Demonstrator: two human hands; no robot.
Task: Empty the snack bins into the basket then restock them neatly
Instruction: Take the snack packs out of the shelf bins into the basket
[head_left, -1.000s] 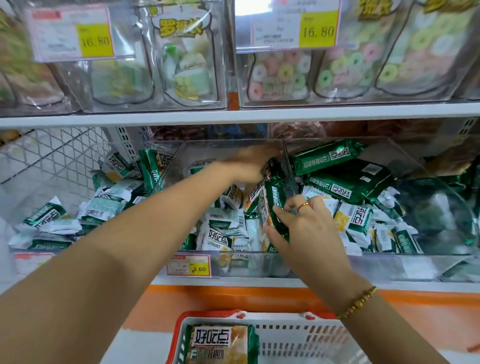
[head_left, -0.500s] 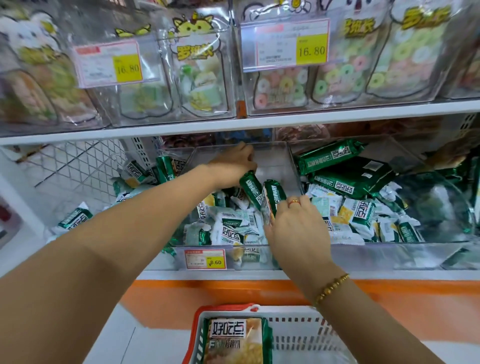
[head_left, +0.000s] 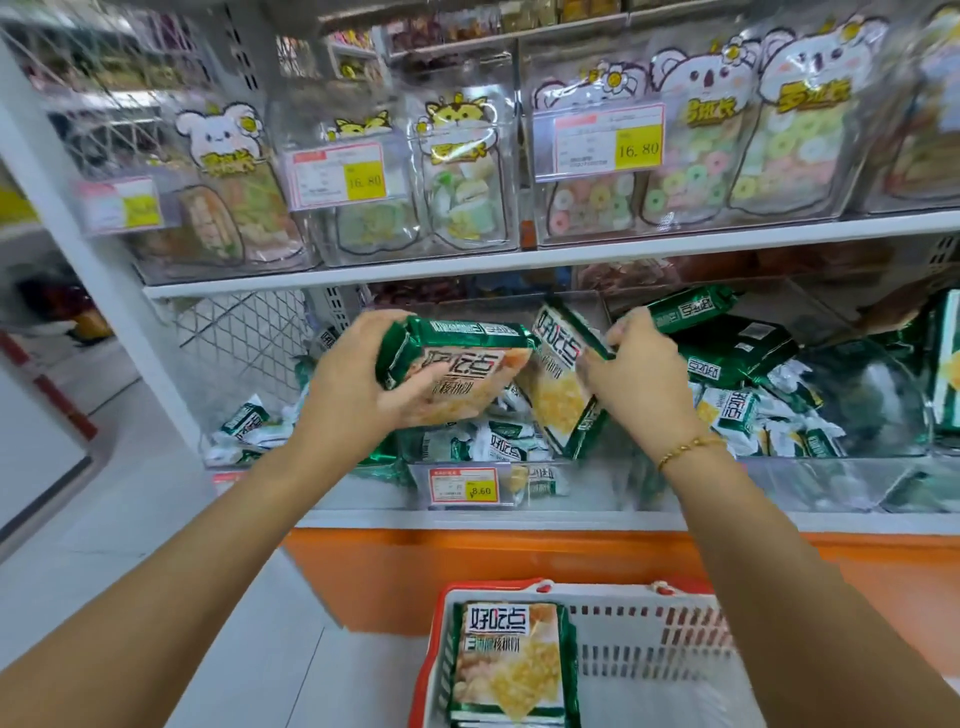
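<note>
Our left hand curls around one large green snack packet, held above the clear bin on the lower shelf. Our right hand pinches a second packet, tilted just beside the first. Small packets lie heaped in the bins. Below, the white basket holds one packet, near the shelf's orange base. The upper shelf carries clear pouches and price tags. Pale floor runs off leftward.

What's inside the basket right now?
In the basket, one large green snack pack lies at the left side. The right forearm covers the right part, so anything there is unseen.
</note>
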